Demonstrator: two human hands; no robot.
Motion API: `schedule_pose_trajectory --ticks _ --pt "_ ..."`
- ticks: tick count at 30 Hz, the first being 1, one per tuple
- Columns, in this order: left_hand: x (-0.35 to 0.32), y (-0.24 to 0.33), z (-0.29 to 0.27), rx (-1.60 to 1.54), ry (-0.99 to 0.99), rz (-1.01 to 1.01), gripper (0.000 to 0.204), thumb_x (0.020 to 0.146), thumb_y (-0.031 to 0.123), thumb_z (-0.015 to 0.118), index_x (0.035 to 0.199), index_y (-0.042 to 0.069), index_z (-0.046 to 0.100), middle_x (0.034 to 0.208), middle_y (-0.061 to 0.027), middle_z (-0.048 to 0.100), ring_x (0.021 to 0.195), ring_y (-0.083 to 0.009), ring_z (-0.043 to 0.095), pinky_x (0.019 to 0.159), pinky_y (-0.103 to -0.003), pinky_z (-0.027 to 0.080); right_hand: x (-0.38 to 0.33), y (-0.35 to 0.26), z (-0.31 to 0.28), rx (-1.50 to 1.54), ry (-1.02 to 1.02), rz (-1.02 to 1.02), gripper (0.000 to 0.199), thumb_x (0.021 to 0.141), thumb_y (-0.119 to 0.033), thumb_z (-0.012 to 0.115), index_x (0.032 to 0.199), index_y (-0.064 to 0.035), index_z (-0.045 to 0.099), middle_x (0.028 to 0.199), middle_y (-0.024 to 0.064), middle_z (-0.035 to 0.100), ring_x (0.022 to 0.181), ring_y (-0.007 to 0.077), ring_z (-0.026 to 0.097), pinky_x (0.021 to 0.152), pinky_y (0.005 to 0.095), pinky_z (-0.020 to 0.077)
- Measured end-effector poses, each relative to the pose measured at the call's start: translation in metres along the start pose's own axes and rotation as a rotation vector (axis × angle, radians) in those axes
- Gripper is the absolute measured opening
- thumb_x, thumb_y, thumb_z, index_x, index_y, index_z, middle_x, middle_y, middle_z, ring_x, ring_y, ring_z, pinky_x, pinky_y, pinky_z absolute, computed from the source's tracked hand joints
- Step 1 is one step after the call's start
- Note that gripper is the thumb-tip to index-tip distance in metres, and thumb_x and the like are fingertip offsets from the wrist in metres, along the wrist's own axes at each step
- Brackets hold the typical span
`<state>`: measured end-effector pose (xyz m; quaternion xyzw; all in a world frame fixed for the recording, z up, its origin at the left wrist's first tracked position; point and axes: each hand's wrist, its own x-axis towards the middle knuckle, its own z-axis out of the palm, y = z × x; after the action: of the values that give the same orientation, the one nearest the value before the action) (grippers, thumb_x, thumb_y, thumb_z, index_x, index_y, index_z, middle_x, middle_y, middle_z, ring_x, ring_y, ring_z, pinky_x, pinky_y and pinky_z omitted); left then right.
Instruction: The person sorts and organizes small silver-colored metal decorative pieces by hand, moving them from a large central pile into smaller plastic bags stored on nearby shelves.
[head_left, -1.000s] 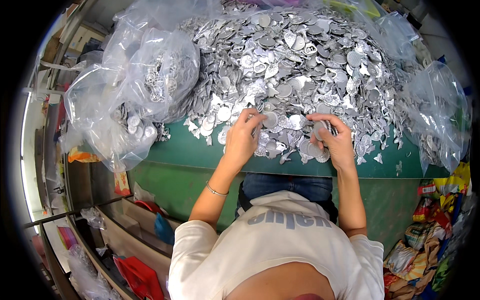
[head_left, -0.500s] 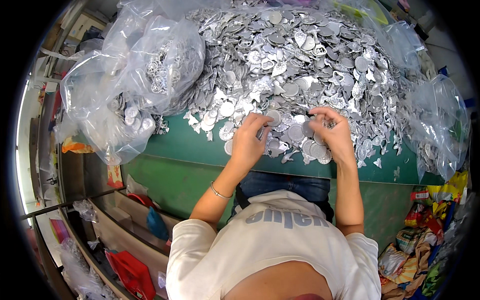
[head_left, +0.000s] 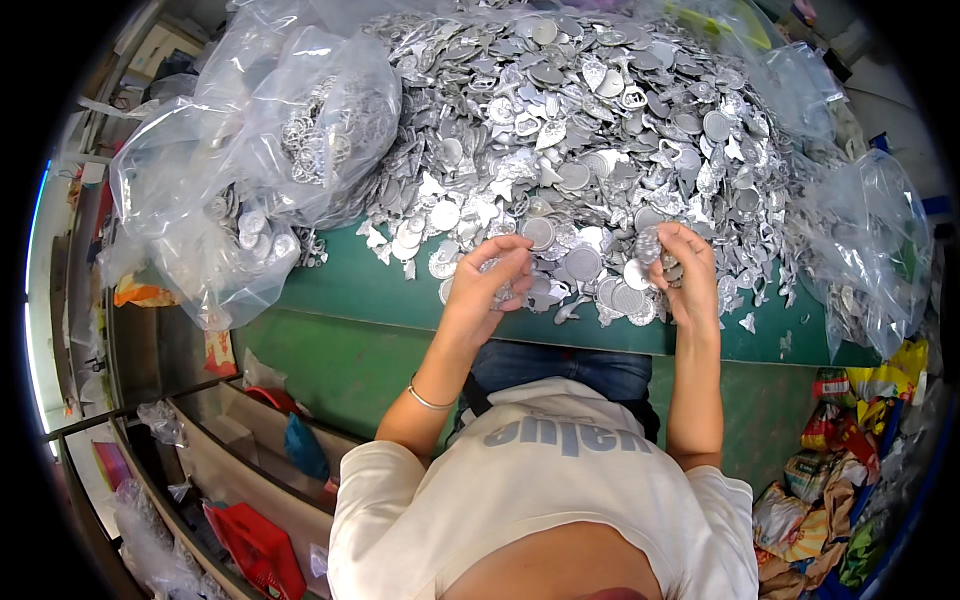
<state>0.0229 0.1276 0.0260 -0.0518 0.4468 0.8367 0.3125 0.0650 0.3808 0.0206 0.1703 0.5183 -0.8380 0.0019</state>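
Green floor [head_left: 340, 350] nearest, then a green-topped workbench [head_left: 345, 265]; person in white shirt [head_left: 540, 490] faces it, bracelet [head_left: 430, 404] on the left wrist. 2 bare hands over the near side. Left hand [head_left: 488, 288]: fingers curled in, thumb against them, closed round what look like silvery bits; count cannot be told. Right hand [head_left: 690, 270]: thumb and fingertips pinching flat metal pieces [head_left: 648, 245], apparently at least 2, 1 poking out toward the left. Between the hands, round discs [head_left: 583, 263] lie overlapping on the bench, some close to its near edge. Handling, by judgement: each piece light for metal, stiff, unlikely to bend under a pinch; smooth faces probably slide on one another, thin points on the shaped ones likely the weak spots. Best hold: thumb and fingertip on opposite rims, or across the flat faces for a small stack. Beyond, a large heap [head_left: 560, 110] of similar silvery pieces: discs, leaf-like and pointed forms, loosely piled. Left of it, a clear plastic bag [head_left: 180, 170], with ring-like pieces [head_left: 318, 145] showing through the plastic; right of it, another clear bag [head_left: 880, 210], metal low down inside. Farthest, something yellow-green [head_left: 730, 20] behind the heap; kind cannot be told.
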Motion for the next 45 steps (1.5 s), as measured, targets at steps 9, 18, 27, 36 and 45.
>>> schedule_pose_trajectory --ticks 9,18,27,36,45 --pt "-0.001 -0.007 0.033 -0.716 -0.045 -0.293 0.047 0.091 0.039 0.040 0.117 0.001 0.045 0.117 -0.0225 0.049 0.105 -0.0338 0.051 0.086 -0.046 0.046 -0.013 0.005 0.023 0.668 -0.158 0.249 0.028 0.088 -0.020 0.045 0.109 -0.0019 0.049 0.098 0.0182 0.058 0.084 0.0277 0.060 0.060 0.0333 0.0543" --pt "-0.009 -0.053 0.055 -0.668 0.026 0.086 0.027 0.089 0.021 0.046 0.108 0.005 0.054 0.110 -0.0048 0.054 0.102 -0.0181 0.052 0.091 -0.032 0.039 -0.028 0.038 0.105 -0.523 0.112 -0.587 0.003 0.079 0.001 0.054 0.081 0.0002 0.052 0.085 0.0076 0.052 0.080 0.0169 0.050 0.076 0.0280 0.0389" --pt "-0.014 -0.045 0.066 -0.008 0.291 0.598 0.042 0.087 0.012 0.051 0.125 -0.002 0.043 0.121 -0.0096 0.049 0.108 -0.0126 0.046 0.090 -0.024 0.038 -0.032 0.027 0.136 -0.946 -0.072 -0.886 0.040 0.090 -0.027 0.032 0.114 0.0021 0.047 0.114 0.0173 0.045 0.109 0.0312 0.038 0.095 0.0410 0.0217" --pt "-0.017 -0.030 0.051 -0.005 0.304 0.563 0.041 0.084 0.008 0.055 0.122 -0.003 0.046 0.115 -0.0078 0.053 0.100 -0.0095 0.050 0.085 -0.022 0.041 -0.034 0.025 0.152 -0.941 -0.159 -0.839 0.043 0.090 -0.024 0.031 0.121 0.0055 0.039 0.122 0.0199 0.041 0.117 0.0328 0.034 0.100 0.0433 0.0173" --pt "-0.010 -0.023 0.012 -0.875 0.039 0.279 0.027 0.084 0.021 0.058 0.103 0.001 0.055 0.100 -0.0059 0.058 0.091 -0.0136 0.056 0.078 -0.024 0.046 -0.040 0.039 0.174 -0.763 -0.315 -0.974 0.050 0.088 -0.029 0.040 0.123 0.0071 0.035 0.123 0.0203 0.040 0.119 0.0378 0.032 0.100 0.0474 0.0189"
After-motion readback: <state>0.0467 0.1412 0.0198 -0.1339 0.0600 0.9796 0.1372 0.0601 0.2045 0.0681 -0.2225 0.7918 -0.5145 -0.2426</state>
